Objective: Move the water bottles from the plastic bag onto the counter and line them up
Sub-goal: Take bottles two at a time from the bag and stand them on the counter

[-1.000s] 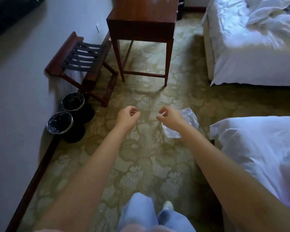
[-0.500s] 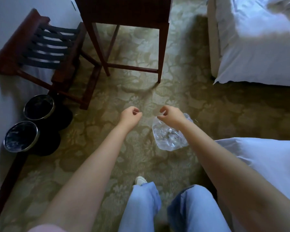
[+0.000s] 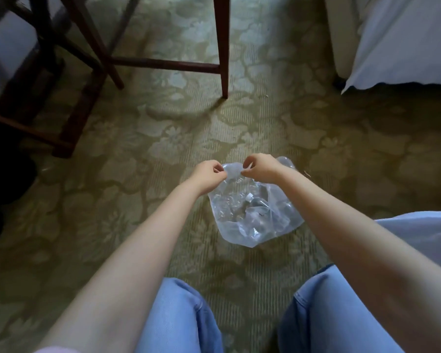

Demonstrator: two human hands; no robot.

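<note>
Both of your hands pinch the top edge of the plastic bag [image 3: 255, 215]: your left hand [image 3: 208, 174] grips one side of its mouth with curled fingers, and your right hand [image 3: 259, 168] grips the other side, the two fists close together with a fold of film between them. You are grasping the bag itself, not a bottle.

Look at the bag: it is clear, crinkled plastic, sitting on the carpet [image 3: 143, 154] just ahead of your knees, its lower part bulging and rounded. Inside it you can make out water bottles [image 3: 250, 207], clear and lying jumbled, with one small pale cap showing near the middle; how many there are you cannot tell through the creased film. No label or writing can be read on the bag or the bottles.

Your forearms reach forward and down from the bottom corners of the view, bare, converging on the bag's mouth, wrists slightly bent. Your legs in light blue jeans [image 3: 186, 319] frame the bottom of the view on either side.

Farther out, the carpet is olive with a pale floral pattern. Dark wooden table legs [image 3: 223, 47] joined by a crossbar stand beyond the bag, another dark wooden frame [image 3: 69, 115] sits at the left, and white bedding [image 3: 402, 39] fills the upper right, with more pale fabric at the right edge.
</note>
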